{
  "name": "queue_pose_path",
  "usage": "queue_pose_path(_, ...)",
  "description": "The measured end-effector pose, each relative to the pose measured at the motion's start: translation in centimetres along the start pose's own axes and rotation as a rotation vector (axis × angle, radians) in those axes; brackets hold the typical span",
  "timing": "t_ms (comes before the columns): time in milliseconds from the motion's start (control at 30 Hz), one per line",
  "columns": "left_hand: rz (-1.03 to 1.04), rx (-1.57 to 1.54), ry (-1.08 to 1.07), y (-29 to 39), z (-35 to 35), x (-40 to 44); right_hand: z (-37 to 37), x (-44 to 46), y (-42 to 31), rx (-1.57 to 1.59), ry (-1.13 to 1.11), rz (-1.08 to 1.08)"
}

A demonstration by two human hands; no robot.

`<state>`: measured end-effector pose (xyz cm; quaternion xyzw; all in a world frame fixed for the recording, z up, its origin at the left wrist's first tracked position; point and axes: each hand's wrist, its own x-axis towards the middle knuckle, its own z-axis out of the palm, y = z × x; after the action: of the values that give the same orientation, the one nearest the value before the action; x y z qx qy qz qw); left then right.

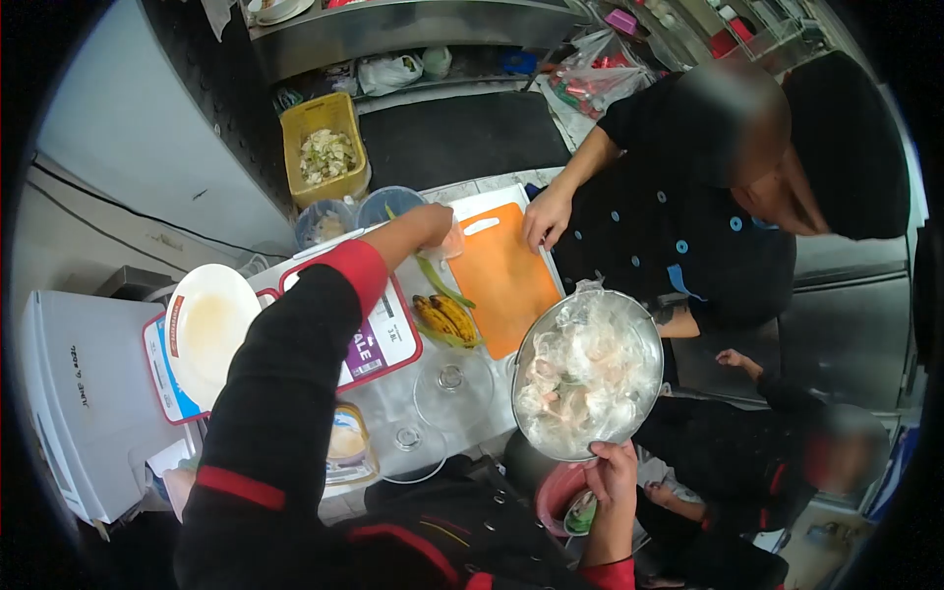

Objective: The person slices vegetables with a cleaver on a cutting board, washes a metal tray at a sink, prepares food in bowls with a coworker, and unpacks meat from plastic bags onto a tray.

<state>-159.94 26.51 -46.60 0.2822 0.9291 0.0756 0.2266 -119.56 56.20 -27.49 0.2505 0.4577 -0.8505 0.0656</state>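
the jacket (393, 506) is black. thin red and yellow lines (445, 532) run close together across it, and a broader red stripe (408, 539) curves nearby. the left sleeve (280, 383) is long and black, with a narrow red band (241, 487) around it and a wide, plain red cuff (356, 275) ending on the forearm. the right cuff (608, 575) is red too. the left hand (430, 228) and right hand (615, 477) are bare.

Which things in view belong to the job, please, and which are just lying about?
Likely in use: metal bowl of plastic bundles, held by right hand; pinkish item at left hand.
Likely lying about: spotted bananas, clear lids, white plate.
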Motion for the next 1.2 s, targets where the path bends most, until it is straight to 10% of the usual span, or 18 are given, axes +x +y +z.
queue_pose_path(200, -0.169, 0.036, -0.026, -0.3, -4.9, -1.4, 1.4, 0.2, -1.4, -0.030, 0.029, 0.035)
queue_pose_path(467, -0.471, 0.056, 0.328, -18.8, -9.3, -6.1, 1.3, 0.4, -1.0, -0.012, 0.087, 0.017)
queue_pose_path(567, -0.466, 0.058, 0.097, -17.5, -8.6, -9.5, 0.4, 0.3, -0.9, -0.048, 0.078, 0.017)
queue_pose_path(733, -0.275, 0.017, 0.480, -10.5, -8.6, -9.3, 0.9, 0.4, -0.7, -0.033, 0.062, -0.019)
queue_pose_path(1200, 0.244, 0.530, -0.163, 6.2, 4.7, -3.4, -0.3, 0.3, 1.4, -0.023, 0.119, -0.103)
